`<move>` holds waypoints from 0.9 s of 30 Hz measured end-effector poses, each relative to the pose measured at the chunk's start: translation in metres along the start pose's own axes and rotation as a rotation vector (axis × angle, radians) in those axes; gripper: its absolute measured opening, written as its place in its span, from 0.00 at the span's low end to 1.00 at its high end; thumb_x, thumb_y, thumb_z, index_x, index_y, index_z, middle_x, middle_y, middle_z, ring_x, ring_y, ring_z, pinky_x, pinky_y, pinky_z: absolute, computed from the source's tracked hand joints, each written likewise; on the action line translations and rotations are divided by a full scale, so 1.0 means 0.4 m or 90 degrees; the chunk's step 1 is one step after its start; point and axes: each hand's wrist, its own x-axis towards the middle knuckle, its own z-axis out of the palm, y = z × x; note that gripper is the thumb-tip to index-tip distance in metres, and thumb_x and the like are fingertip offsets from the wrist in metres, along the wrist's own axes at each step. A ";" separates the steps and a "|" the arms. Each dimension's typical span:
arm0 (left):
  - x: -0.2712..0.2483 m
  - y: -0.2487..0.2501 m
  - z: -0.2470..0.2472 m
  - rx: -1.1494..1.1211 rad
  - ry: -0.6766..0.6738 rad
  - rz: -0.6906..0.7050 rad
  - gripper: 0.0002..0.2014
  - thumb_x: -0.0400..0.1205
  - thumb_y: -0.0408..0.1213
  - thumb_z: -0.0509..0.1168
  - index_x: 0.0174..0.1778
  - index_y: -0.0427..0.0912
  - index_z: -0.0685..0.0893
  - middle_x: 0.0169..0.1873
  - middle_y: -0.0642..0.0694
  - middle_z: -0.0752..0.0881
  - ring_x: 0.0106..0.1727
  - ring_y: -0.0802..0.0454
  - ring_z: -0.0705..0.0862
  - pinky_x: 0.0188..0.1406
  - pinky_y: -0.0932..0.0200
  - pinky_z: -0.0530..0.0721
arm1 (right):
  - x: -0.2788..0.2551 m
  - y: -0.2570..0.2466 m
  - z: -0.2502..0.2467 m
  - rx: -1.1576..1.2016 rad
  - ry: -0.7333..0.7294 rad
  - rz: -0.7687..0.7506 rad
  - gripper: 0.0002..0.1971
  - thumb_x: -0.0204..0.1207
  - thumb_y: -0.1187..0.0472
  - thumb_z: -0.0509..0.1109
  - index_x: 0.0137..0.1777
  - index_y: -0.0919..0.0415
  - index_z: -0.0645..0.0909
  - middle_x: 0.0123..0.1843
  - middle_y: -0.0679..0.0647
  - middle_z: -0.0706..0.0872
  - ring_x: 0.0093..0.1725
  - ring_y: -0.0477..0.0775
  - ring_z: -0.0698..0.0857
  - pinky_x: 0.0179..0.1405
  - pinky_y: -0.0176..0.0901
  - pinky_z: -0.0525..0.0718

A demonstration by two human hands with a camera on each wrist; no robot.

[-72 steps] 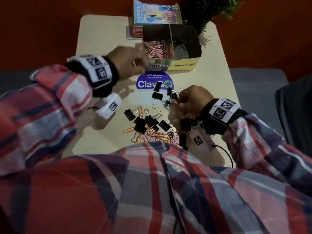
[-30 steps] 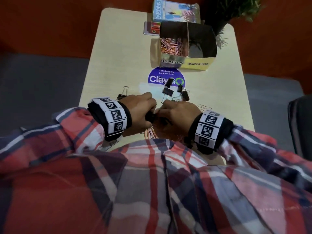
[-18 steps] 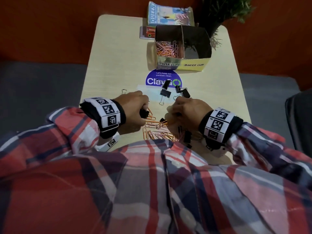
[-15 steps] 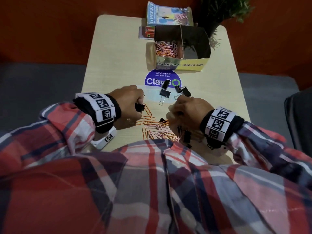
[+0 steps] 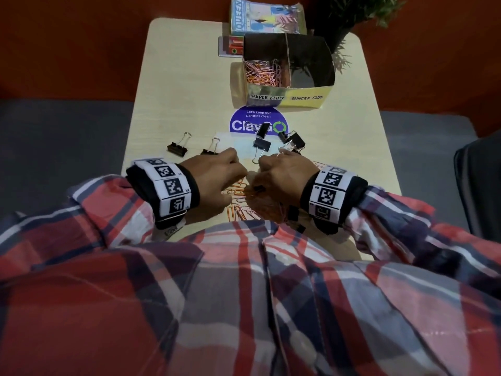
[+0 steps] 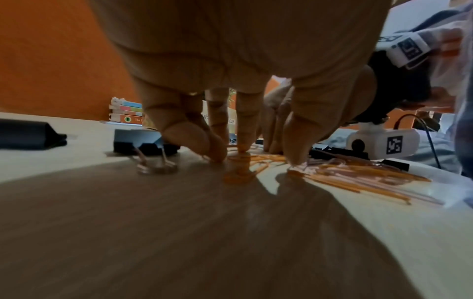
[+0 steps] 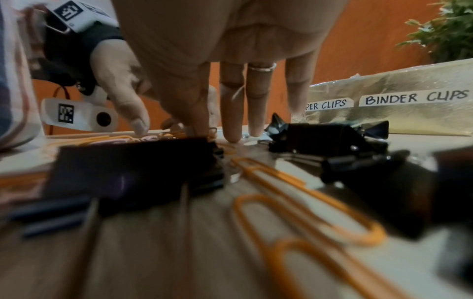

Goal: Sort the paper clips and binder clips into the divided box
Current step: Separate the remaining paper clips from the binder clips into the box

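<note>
The divided box (image 5: pixel 287 95) stands far centre, labelled PAPER CLIPS and BINDER CLIPS; pink and orange paper clips (image 5: pixel 261 73) fill its left half. Loose orange paper clips (image 5: pixel 238 207) lie near the table's front edge. My left hand (image 5: pixel 240 172) claws down on them, with fingertips (image 6: pixel 217 155) and thumb bearing on clips from two sides. My right hand (image 5: pixel 264 169) is beside it, its straight fingers (image 7: pixel 231 125) touching the table; its index finger is hidden behind the thumb. Black binder clips (image 5: pixel 261 145) lie scattered beyond both hands, two (image 5: pixel 177 149) at the left and more (image 7: pixel 327 137) near my right wrist.
A purple round sticker (image 5: pixel 257 120) is on the table in front of the box. Behind the box are a colourful booklet (image 5: pixel 267 20), a small red item (image 5: pixel 230 47) and a plant (image 5: pixel 349 12). A dark seat (image 5: pixel 479 185) stands at the right.
My left hand let go of the black binder clip it held and came back to the paper clip pile beside my right hand. Two binder clips now lie apart at the left.
</note>
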 end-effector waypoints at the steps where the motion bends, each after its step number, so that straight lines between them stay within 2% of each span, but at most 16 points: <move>1: -0.002 0.001 0.005 -0.010 0.003 -0.002 0.24 0.74 0.48 0.66 0.66 0.53 0.74 0.59 0.51 0.71 0.49 0.49 0.79 0.45 0.51 0.82 | -0.001 -0.002 -0.006 0.004 -0.007 0.008 0.17 0.83 0.46 0.59 0.68 0.45 0.77 0.57 0.54 0.79 0.63 0.60 0.80 0.75 0.57 0.63; 4: -0.009 -0.002 0.006 -0.025 0.003 -0.015 0.25 0.73 0.46 0.68 0.67 0.52 0.73 0.60 0.51 0.72 0.52 0.49 0.79 0.49 0.50 0.83 | -0.002 0.001 -0.012 0.028 -0.017 0.039 0.14 0.81 0.51 0.61 0.63 0.50 0.79 0.61 0.52 0.80 0.68 0.58 0.78 0.79 0.58 0.57; 8: -0.021 0.001 0.006 -0.029 -0.001 -0.020 0.32 0.73 0.51 0.71 0.73 0.51 0.71 0.64 0.51 0.71 0.57 0.49 0.78 0.52 0.56 0.80 | 0.003 -0.002 -0.021 0.019 -0.044 0.081 0.13 0.82 0.52 0.61 0.63 0.55 0.77 0.63 0.52 0.82 0.69 0.57 0.77 0.80 0.63 0.50; 11: -0.026 0.023 0.009 -0.061 0.010 -0.041 0.36 0.71 0.62 0.69 0.73 0.51 0.72 0.63 0.50 0.72 0.60 0.48 0.76 0.55 0.52 0.79 | 0.010 -0.005 -0.022 0.057 -0.052 0.114 0.10 0.83 0.51 0.57 0.51 0.53 0.78 0.57 0.50 0.86 0.65 0.56 0.80 0.78 0.72 0.43; 14: -0.024 0.063 0.023 -0.036 0.015 -0.051 0.40 0.64 0.67 0.71 0.69 0.52 0.72 0.61 0.50 0.72 0.60 0.47 0.74 0.52 0.53 0.76 | 0.011 -0.002 -0.024 0.077 -0.049 0.149 0.11 0.80 0.47 0.57 0.41 0.51 0.69 0.45 0.50 0.84 0.58 0.58 0.83 0.76 0.76 0.44; 16: -0.019 0.082 0.033 -0.040 0.037 -0.058 0.36 0.66 0.62 0.73 0.68 0.51 0.72 0.60 0.49 0.72 0.59 0.45 0.73 0.50 0.54 0.74 | 0.006 0.002 -0.029 0.083 -0.043 0.166 0.14 0.79 0.44 0.59 0.38 0.52 0.68 0.40 0.49 0.80 0.56 0.59 0.83 0.76 0.75 0.46; 18: -0.012 0.089 0.034 -0.072 0.065 -0.062 0.27 0.72 0.54 0.72 0.65 0.50 0.74 0.58 0.48 0.73 0.57 0.45 0.75 0.48 0.56 0.73 | -0.002 0.007 -0.032 0.097 -0.035 0.175 0.18 0.78 0.42 0.60 0.32 0.50 0.65 0.39 0.49 0.79 0.53 0.58 0.82 0.76 0.77 0.44; 20: -0.003 0.090 0.031 -0.086 0.084 -0.062 0.21 0.75 0.49 0.71 0.61 0.50 0.76 0.55 0.47 0.75 0.55 0.45 0.77 0.46 0.56 0.73 | -0.005 0.019 -0.028 0.112 -0.030 0.188 0.20 0.77 0.41 0.62 0.29 0.49 0.63 0.37 0.48 0.79 0.49 0.55 0.79 0.76 0.78 0.43; 23: 0.012 0.095 0.023 -0.087 0.087 -0.069 0.15 0.76 0.46 0.71 0.55 0.47 0.78 0.53 0.47 0.76 0.52 0.46 0.78 0.45 0.56 0.75 | -0.011 0.047 -0.024 0.156 -0.016 0.223 0.17 0.77 0.46 0.66 0.31 0.50 0.66 0.32 0.45 0.76 0.50 0.55 0.81 0.76 0.77 0.43; 27: 0.029 0.098 0.010 -0.098 0.076 -0.069 0.12 0.76 0.46 0.71 0.50 0.47 0.78 0.49 0.49 0.75 0.48 0.48 0.77 0.42 0.57 0.72 | -0.014 0.099 -0.020 0.162 0.034 0.294 0.13 0.76 0.51 0.66 0.34 0.52 0.69 0.37 0.50 0.82 0.52 0.59 0.84 0.76 0.78 0.42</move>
